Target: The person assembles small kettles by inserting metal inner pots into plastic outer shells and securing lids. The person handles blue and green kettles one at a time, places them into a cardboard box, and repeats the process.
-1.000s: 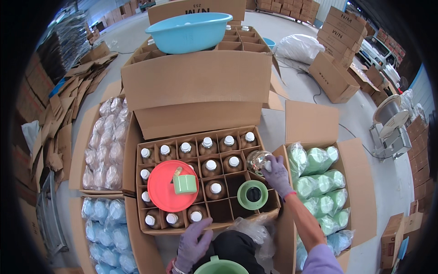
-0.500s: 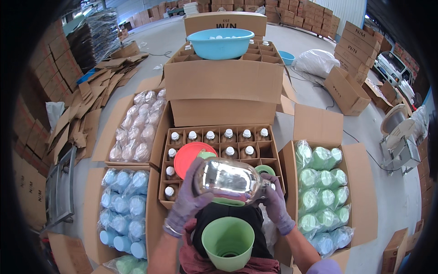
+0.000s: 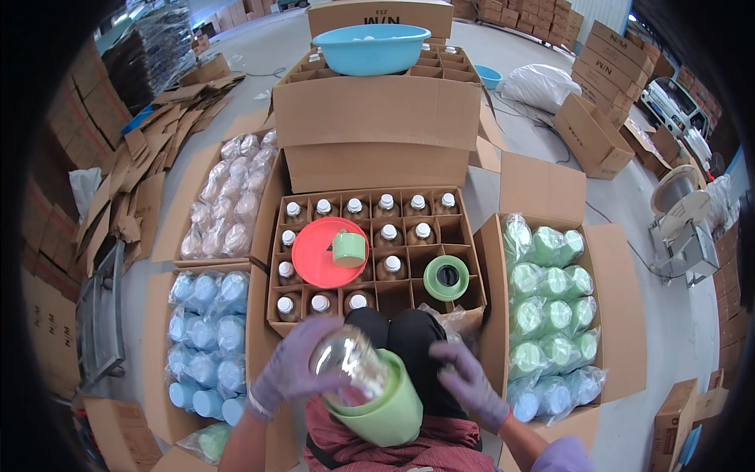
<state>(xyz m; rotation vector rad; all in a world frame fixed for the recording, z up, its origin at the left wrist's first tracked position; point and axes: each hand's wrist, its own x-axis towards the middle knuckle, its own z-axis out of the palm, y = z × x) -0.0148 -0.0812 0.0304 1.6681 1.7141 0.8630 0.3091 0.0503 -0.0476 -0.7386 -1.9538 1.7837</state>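
Observation:
My left hand [image 3: 289, 368] grips a silvery glass thermos liner [image 3: 350, 363] near its rounded end. The liner's other end is down inside a green plastic flask shell [image 3: 387, 417], which lies tilted over my lap. To the right of the shell, my right hand [image 3: 474, 385] is apart from it, gloved and empty, its fingers spread. Ahead is a divided carton [image 3: 377, 295] of white-capped bottles [image 3: 385, 202]. A red round lid [image 3: 318, 263] with a small green cup [image 3: 349, 249] on it rests over its left half, and a green ring-shaped part [image 3: 446, 278] over its right.
At left are cartons of bagged pinkish pieces [image 3: 228, 197] and blue cups [image 3: 202, 326]; at right, one of bagged green cups [image 3: 550, 315]. A blue basin [image 3: 371, 51] tops the carton behind. Flattened cardboard [image 3: 141, 181] litters the floor at far left.
The liner has moved down from above the carton and tipped into the shell, which now leans. My right hand has let go of the liner's neck. The view has shifted slightly.

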